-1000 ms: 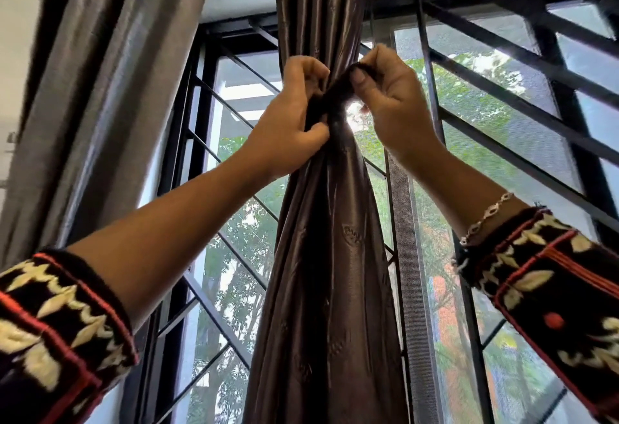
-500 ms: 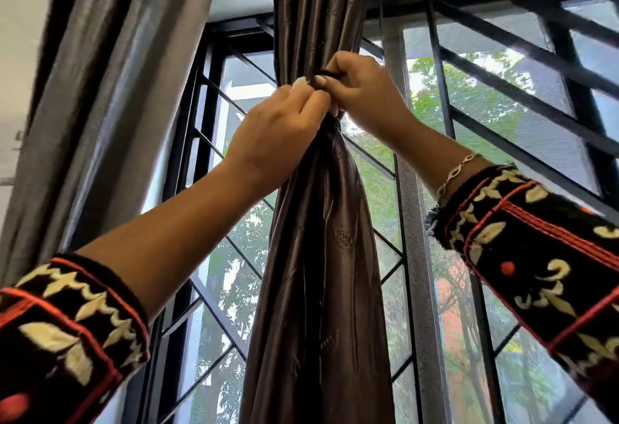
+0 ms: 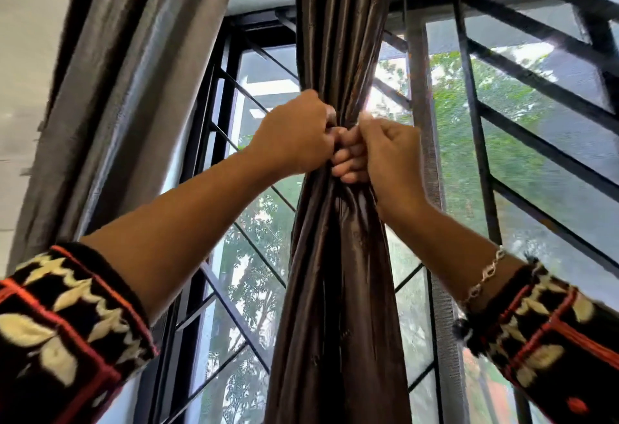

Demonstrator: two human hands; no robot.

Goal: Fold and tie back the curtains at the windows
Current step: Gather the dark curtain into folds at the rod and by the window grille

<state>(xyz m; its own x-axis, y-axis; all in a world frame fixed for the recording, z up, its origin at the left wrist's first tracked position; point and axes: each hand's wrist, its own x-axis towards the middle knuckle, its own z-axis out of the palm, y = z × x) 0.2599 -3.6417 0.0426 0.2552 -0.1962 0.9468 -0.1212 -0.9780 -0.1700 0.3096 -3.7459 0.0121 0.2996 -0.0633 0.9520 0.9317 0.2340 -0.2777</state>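
A view upward at a window. A brown curtain (image 3: 338,273) hangs in the middle of the view, gathered into one narrow bundle and pinched to a waist about halfway up. At that waist two hands are met, knuckles touching. The left hand (image 3: 294,135) is clenched on the curtain's left side, and the right hand (image 3: 385,155) is clenched on its front and right side. Folds of the fabric are gripped by both. Any tie band is hidden inside the fists, so whether one is held cannot be told.

The step in hand is judged to be cinching the bundle. It would be done well if the folds were kept stacked and even, the tie drawn snug from both sides at one height, and neither grip eased until the fastening is secure.

Just behind the curtain, a black window grille (image 3: 475,142) with slanted bars is seen, close enough for knuckles to be knocked. Left of the curtain, open air is left before a grey curtain (image 3: 134,88). To the right, room is also left in front of the bars.
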